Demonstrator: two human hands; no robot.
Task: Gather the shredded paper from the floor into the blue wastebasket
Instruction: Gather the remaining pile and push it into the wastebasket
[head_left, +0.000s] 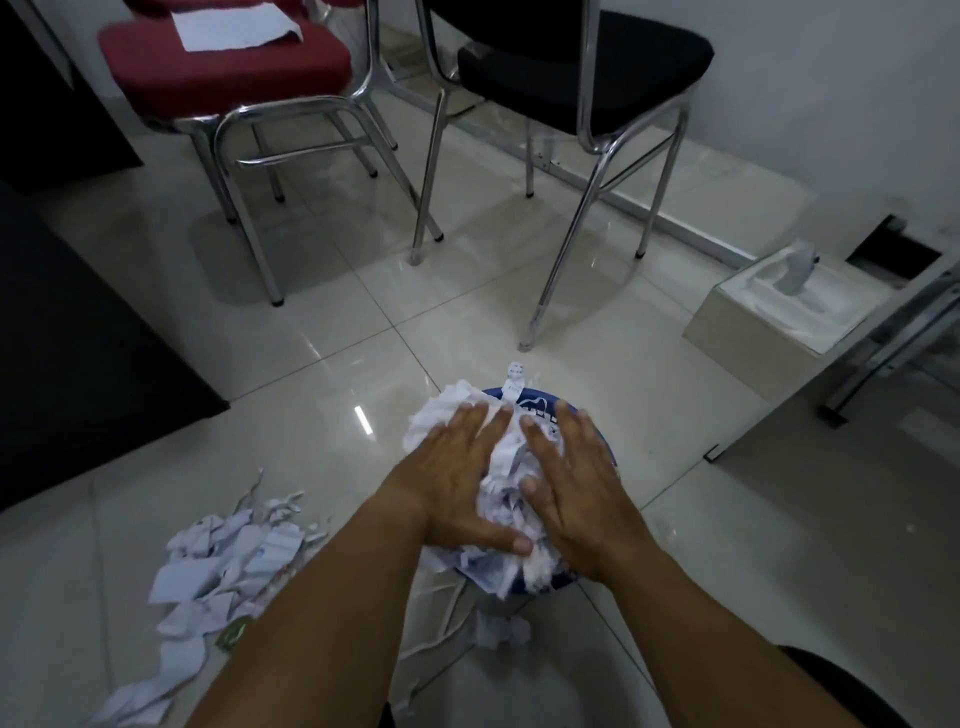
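The blue wastebasket (540, 399) stands on the tiled floor just ahead of me, heaped with white shredded paper (506, 483). My left hand (457, 473) lies flat on the left of the heap with straight fingers pressing on it. My right hand (571, 483) presses the right side the same way. More shredded paper (218, 561) lies scattered on the floor to the left of the basket, and a few scraps (498, 631) sit at its near foot.
A red chair (223, 67) with a white sheet on its seat and a black chair (582, 67), both on chrome legs, stand behind the basket. A tissue box (779, 306) sits on the floor at the right. Dark furniture (78, 338) fills the left.
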